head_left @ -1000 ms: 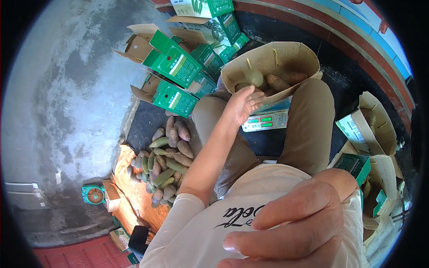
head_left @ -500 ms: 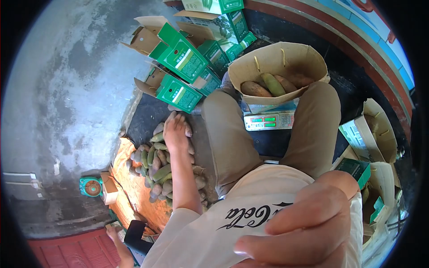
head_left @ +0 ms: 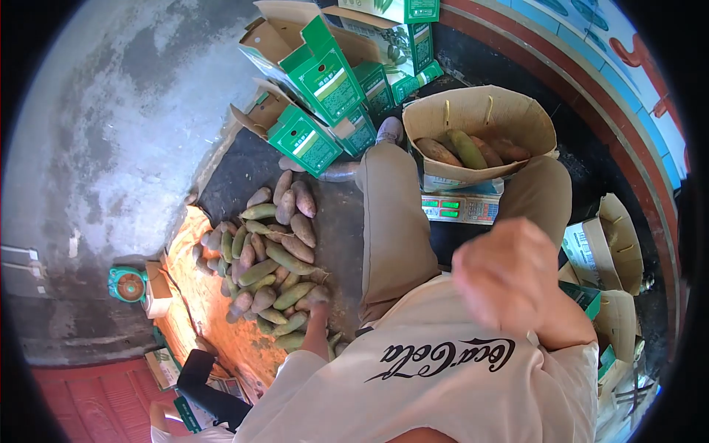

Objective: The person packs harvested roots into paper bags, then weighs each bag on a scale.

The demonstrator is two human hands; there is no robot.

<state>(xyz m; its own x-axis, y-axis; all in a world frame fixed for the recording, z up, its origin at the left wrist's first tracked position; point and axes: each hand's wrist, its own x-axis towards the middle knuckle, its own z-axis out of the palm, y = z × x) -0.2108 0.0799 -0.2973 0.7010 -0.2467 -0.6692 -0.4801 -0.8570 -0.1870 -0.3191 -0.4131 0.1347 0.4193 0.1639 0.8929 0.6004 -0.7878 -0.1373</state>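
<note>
My left hand (head_left: 317,301) reaches down to the near right edge of a pile of long green and reddish-brown root vegetables (head_left: 288,260) on the floor. Its fingers are not distinct, so whether it grips one cannot be made out. My right hand (head_left: 491,277) is raised before my chest, seemingly curled but smeared by motion. Beyond my knees, an open cardboard box (head_left: 509,111) with cord handles holds several of the same roots (head_left: 467,150). Beneath the box is a digital scale (head_left: 459,209) with lit green displays.
Green and white cartons (head_left: 325,77) are stacked at the far left of my legs. Further open boxes (head_left: 609,244) stand on my right. A small green fan (head_left: 128,284) is by the wall. Another person's dark-clad leg (head_left: 198,384) shows at lower left.
My left hand has drawn back from the pile's far end to its near edge, uncovering roots there. My right hand has moved forward, away from the camera. The view has shifted slightly.
</note>
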